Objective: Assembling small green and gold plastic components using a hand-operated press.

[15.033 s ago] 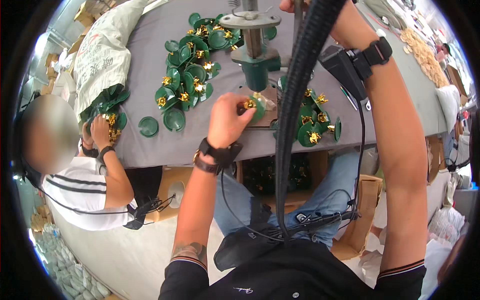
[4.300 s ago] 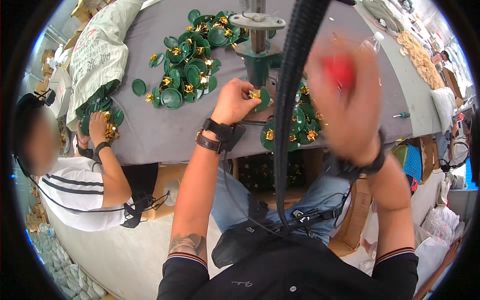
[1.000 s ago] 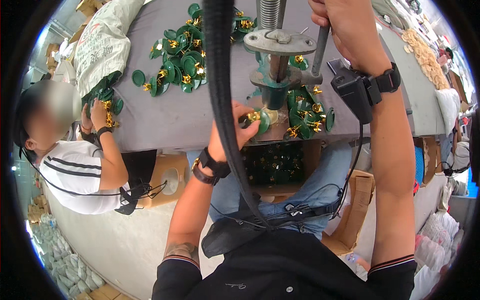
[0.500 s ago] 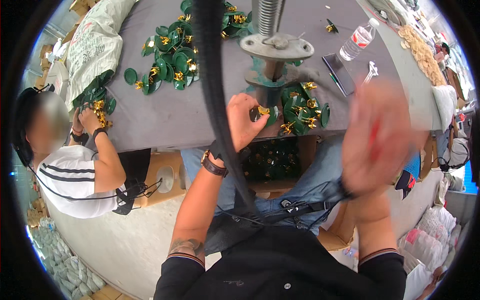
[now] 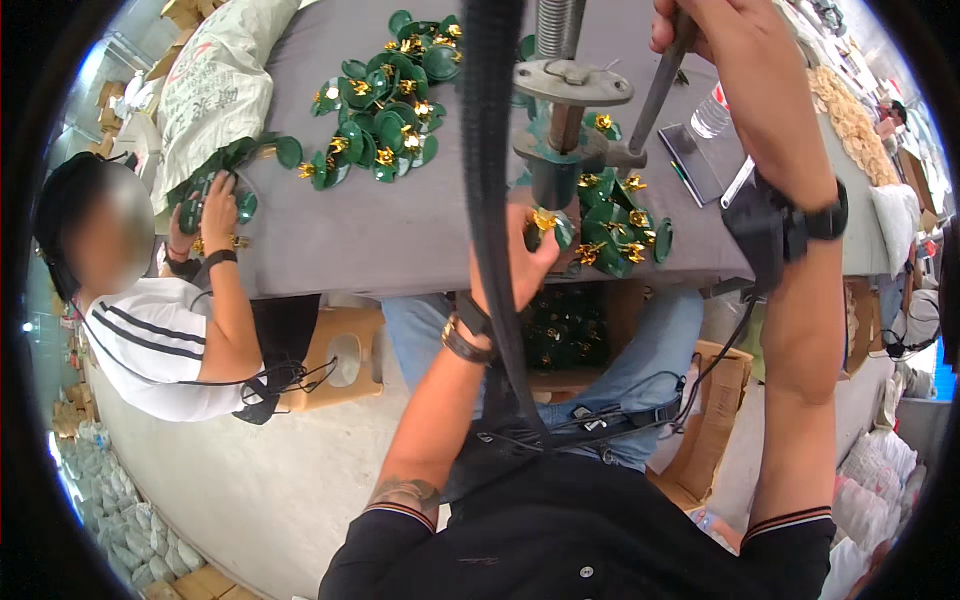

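Left hand (image 5: 522, 262): thumb and fingers pinching a round green disc with gold metal prongs (image 5: 548, 224); a strip of black cable cuts across in front of the hand (hides part of the fingers).
Held disc: tilted, just below the press's lower end, near side; contact with the press, cannot tell.
Right hand (image 5: 722, 32): fingers wrapped around the upper part of a long grey metal lever (image 5: 660, 92), far right of the press; top of hand cut off by the picture edge.
Press: dark green metal bench press (image 5: 553, 182) with steel flange and coil spring, between the two disc piles; lever joins it on the right.
Right pile: green discs with gold prongs (image 5: 612, 228), just right of the press.
Left pile: bigger heap of green discs with gold prongs (image 5: 392, 130), far left of the press.
Tabletop: grey cloth (image 5: 310, 225) under all of it.
Right side of table: flat black rectangular slab (image 5: 694, 152), clear plastic bottle (image 5: 712, 114) (partly behind the right arm), silver metal tool (image 5: 738, 184).
Below near edge: brown carton holding more green parts (image 5: 568, 328).
Far left: white woven sack (image 5: 218, 95), its mouth spilling green parts.
Left neighbour: person in a white shirt with black stripes (image 5: 150, 350), bent over parts near the sack mouth.
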`<state>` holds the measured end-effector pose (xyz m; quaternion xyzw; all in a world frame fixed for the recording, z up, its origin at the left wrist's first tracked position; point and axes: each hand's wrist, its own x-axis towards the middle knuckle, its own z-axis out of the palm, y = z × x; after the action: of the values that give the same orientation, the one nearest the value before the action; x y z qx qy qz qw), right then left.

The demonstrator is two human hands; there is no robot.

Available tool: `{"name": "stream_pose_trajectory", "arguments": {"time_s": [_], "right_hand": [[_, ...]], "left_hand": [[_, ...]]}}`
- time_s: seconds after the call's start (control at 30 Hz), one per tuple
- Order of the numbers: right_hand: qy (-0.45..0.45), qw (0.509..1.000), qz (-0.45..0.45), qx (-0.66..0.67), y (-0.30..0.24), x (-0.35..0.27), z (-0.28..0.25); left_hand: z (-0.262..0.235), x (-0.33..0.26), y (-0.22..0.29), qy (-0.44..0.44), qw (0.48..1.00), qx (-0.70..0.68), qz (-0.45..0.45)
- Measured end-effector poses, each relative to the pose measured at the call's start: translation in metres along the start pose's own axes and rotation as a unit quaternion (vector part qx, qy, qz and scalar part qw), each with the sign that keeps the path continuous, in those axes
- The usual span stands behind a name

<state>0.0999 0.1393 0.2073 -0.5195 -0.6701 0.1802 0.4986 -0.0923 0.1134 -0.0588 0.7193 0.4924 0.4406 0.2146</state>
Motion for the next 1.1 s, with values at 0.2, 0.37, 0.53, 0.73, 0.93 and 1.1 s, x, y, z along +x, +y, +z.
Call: {"name": "stream_pose_trajectory", "arguments": {"time_s": [0.2, 0.37, 0.53, 0.73, 0.93, 1.1], "right_hand": [[0.029, 0.995, -0.01, 0.092, 0.02, 0.009, 0.014], [0.007, 0.994, -0.053, 0.096, 0.029, 0.016, 0.006], [0.041, 0.993, -0.038, 0.108, 0.025, 0.015, 0.02], [0.036, 0.992, -0.056, 0.104, 0.034, 0.022, 0.014], [0.048, 0.995, -0.035, 0.082, 0.037, 0.02, 0.01], [0.033, 0.994, -0.063, 0.089, 0.037, 0.02, 0.012]], "left_hand": [[-0.007, -0.012, 0.007, -0.001, 0.993, -0.09, -0.073], [-0.007, 0.013, -0.035, 0.062, 0.994, 0.069, 0.061], [-0.062, 0.088, -0.155, 0.252, 0.937, 0.203, -0.132], [-0.078, 0.126, -0.202, 0.146, 0.938, 0.232, -0.211], [-0.08, 0.094, -0.134, 0.083, 0.982, 0.159, -0.053], [-0.065, 0.05, -0.046, -0.085, 0.991, 0.066, 0.083]]}}
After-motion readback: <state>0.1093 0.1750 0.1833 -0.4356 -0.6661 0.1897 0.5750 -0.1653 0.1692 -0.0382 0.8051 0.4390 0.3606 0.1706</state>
